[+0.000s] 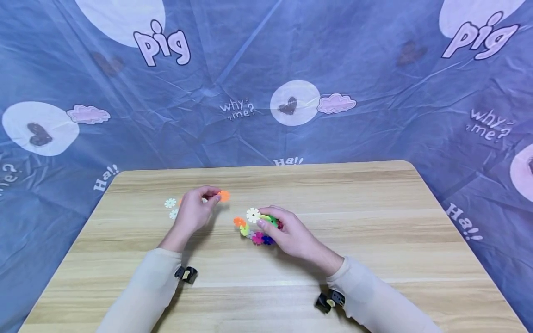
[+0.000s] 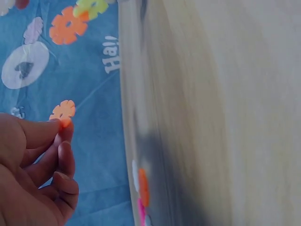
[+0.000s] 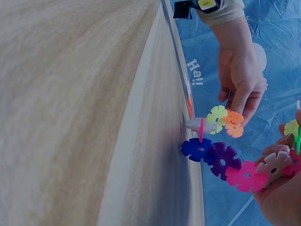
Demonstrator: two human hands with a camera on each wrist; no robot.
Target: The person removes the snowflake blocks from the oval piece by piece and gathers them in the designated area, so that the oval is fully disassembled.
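Between thumb and fingertip, my left hand [image 1: 195, 210] pinches an orange notched flower-shaped disc [image 1: 224, 196], raised over the table. My right hand [image 1: 291, 233] holds a curved chain of interlocked discs. At one end, near the right thumb, is a white disc [image 1: 253, 215]; the other end has an orange disc [image 1: 239, 222] joined to a yellow-green one [image 3: 217, 119]. Blue [image 3: 196, 149], purple [image 3: 223, 161] and pink [image 3: 246, 176] discs follow along the chain. The right fingers hide part of it. The left hand's disc is apart from the white end disc.
Loose white discs [image 1: 170, 203] lie on the wooden table [image 1: 374, 208] beyond the left hand. An orange disc [image 2: 144, 187] and a pink one [image 2: 141, 212] lie near them, partly hidden in the head view. A blue printed cloth [image 1: 250, 69] hangs behind the table.
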